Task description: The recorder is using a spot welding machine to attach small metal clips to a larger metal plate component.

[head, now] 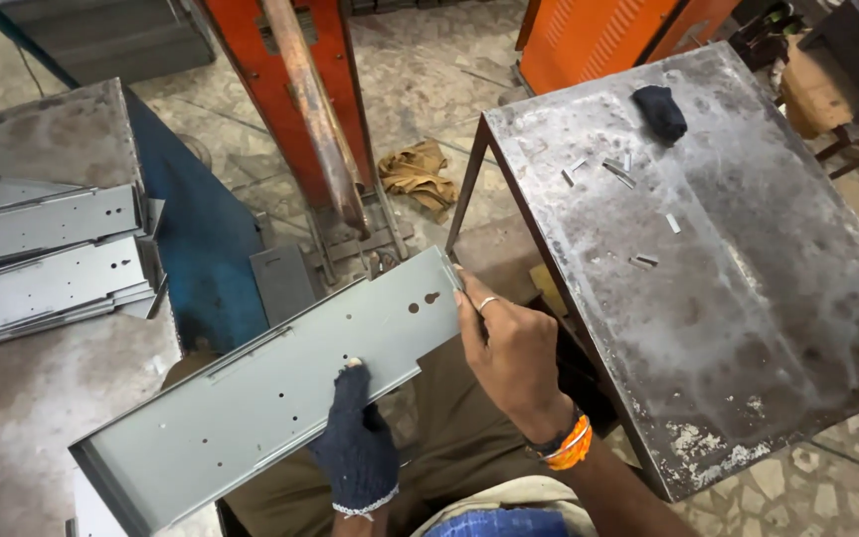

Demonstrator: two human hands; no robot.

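Observation:
A long grey sheet-metal panel (260, 393) with punched holes and folded edges lies slanted across my lap. My left hand (358, 447), in a dark knitted glove, grips its near edge around the middle, thumb on the upper face. My bare right hand (509, 348), with a ring and an orange wristband, holds the panel's upper right end, fingertips pinched at the corner. Whether a small piece sits between those fingers is hidden.
A worn steel table (738, 259) stands at my right with several small metal clips (618, 171) and a dark glove (660, 109) on it. A stack of like panels (47, 264) rests on the left bench. An orange press machine (300, 109) and a rag (418, 174) are ahead.

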